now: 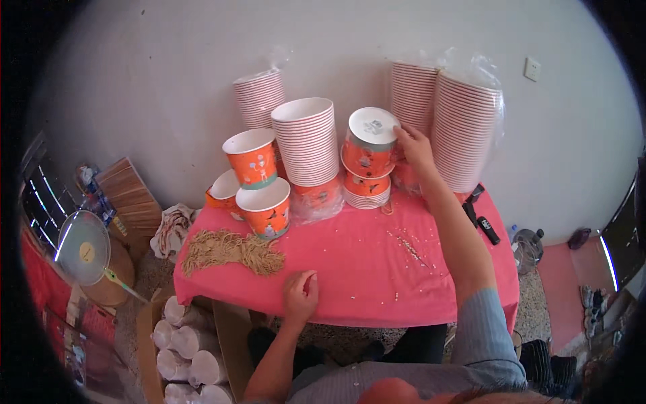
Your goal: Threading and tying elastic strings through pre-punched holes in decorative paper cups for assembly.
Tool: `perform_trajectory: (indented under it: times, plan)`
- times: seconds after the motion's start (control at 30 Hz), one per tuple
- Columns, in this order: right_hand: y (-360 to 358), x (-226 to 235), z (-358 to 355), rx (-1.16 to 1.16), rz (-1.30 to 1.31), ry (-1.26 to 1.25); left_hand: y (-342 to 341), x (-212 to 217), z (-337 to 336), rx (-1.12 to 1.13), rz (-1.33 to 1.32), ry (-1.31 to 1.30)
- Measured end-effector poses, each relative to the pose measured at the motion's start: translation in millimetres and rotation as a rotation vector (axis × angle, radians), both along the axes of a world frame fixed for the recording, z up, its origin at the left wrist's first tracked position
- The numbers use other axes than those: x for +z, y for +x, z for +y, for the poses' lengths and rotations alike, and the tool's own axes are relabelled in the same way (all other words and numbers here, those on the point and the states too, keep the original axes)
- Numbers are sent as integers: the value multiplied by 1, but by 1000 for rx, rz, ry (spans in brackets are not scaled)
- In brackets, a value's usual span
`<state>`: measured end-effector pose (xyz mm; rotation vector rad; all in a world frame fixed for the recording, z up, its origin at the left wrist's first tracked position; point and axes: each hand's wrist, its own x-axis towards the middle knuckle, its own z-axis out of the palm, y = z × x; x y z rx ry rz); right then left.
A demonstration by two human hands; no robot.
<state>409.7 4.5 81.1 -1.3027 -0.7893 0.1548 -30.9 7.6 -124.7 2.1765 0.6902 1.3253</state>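
One upturned orange bucket [367, 158] near the far edge of the tabletop [336, 269], right grip [414, 147] clasping it, left grip [300, 296] half-curled, closure unclear; I'd keep it level over the inverted stack [367, 200].

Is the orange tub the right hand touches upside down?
Yes, upside down: the tub by the right hand has its white base facing up.

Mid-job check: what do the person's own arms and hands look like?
The left hand and right hand are ungloved, with no wristwatch visible. The right arm has a grey-blue, striped sleeve ending near the elbow, its forearm bare. The left arm is bare where it shows; its sleeve cannot be made out.
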Motion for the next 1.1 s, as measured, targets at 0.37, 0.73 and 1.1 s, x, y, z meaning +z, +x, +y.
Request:
perform_trajectory:
  times: [0.37, 0.73, 1.1]
  plan:
    - [28, -17, 36, 30, 108, -198, -3, -1, 1, 27, 54, -90]
    - [24, -31, 66, -57, -71, -331, -7, 1, 3, 13, 58, -54]
    - [2, -47, 69, -180, -113, -417, -13, 0, 5, 13, 91, -7]
